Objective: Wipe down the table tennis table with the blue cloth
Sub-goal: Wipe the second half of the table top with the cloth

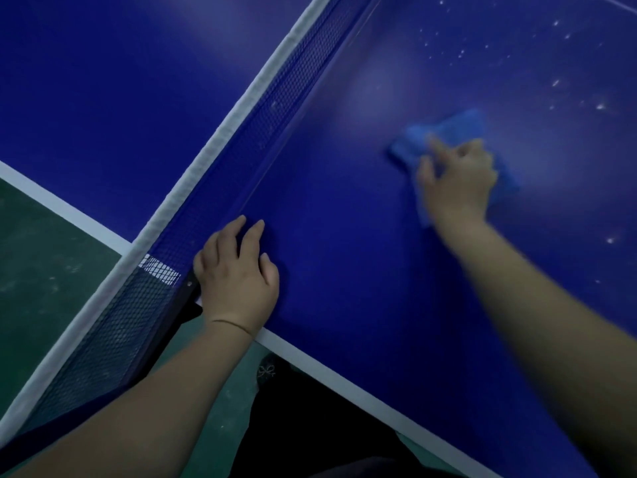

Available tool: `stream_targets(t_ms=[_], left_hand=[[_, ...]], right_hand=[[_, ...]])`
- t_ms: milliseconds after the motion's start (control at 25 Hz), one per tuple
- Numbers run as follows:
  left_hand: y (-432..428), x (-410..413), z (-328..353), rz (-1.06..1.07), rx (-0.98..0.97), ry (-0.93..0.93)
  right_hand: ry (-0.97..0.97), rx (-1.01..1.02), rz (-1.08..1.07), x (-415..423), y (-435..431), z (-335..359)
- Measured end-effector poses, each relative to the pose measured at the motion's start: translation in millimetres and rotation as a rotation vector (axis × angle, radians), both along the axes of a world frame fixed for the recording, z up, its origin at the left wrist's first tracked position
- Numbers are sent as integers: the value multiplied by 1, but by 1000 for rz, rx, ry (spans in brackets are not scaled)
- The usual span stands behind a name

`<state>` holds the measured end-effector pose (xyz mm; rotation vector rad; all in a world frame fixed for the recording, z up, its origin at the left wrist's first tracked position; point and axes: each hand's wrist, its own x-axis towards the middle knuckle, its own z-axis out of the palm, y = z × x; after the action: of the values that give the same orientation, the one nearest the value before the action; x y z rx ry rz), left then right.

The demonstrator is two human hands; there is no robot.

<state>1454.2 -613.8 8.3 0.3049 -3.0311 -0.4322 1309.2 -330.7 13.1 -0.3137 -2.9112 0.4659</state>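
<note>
Right hand (455,177), fingers spread, presses crumpled blue cloth (448,127); left hand (238,274) rests open at blue table tennis table (344,270) near edge. Risk: bunched cloth skips white specks (601,106).

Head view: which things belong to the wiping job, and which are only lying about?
Job: cloth, under the right hand; table; white specks; left hand, resting on the table.
Not job: net; floor; shoe.

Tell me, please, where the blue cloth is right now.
In the head view, the blue cloth lies on the table right of the net, under the right hand.
</note>
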Motion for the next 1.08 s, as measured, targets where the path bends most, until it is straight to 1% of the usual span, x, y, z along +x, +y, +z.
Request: stream_targets(t_ms=[80, 120, 160, 200, 240, 280, 320, 400, 440, 520, 600, 640, 680, 760, 840, 920, 960, 1000, 1080], left_hand=[[0, 1, -1, 1, -3, -5], [0, 0, -1, 5, -8, -3], [0, -1, -1, 8, -15, -2], [-1, -1, -2, 10, -20, 0], [-1, -1, -2, 9, -24, 1], [-1, 0, -3, 7, -27, 4], [-2, 1, -4, 3, -28, 9], [-2, 1, -6, -5, -36, 22], [-2, 1, -7, -8, -40, 27], [-2, 1, -7, -8, -43, 26], [-1, 0, -5, -8, -38, 19], [2, -2, -4, -12, -34, 25], [8, -7, -2, -23, -26, 37], [26, -27, 5, -82, -4, 58], [49, -62, 10, -169, 17, 62], [69, -105, 11, -223, 25, 29], [78, -127, 10, -240, 22, 5], [85, -148, 10, -253, 14, -19], [94, -184, 7, -266, -13, -59]], right_hand=[[28, -49, 420, 38, -58, -2], [19, -50, 597, 40, -82, -3], [3, -36, 721, 28, -101, -3], [-12, -18, 775, 3, -112, -2], [-22, 15, 763, -30, -117, -1], [-26, 64, 702, -67, -115, 0], [-32, 106, 594, -103, -102, 1], [-46, 145, 289, -161, -48, 3], [-69, 125, 119, -176, -13, 4], [-105, 73, -150, -169, 47, 8], [-113, 41, -279, -127, 72, 8], [-96, 31, -288, -101, 67, 6], [-64, 26, -247, -75, 55, 0], [16, 31, -47, -41, 19, -7], [49, 3, 186, -58, -5, -10], [43, 49, 298, -111, -7, -7], [28, 69, 277, -140, 4, -5], [5, 73, 194, -163, 24, -2], [-35, 54, -113, -180, 77, 1]])
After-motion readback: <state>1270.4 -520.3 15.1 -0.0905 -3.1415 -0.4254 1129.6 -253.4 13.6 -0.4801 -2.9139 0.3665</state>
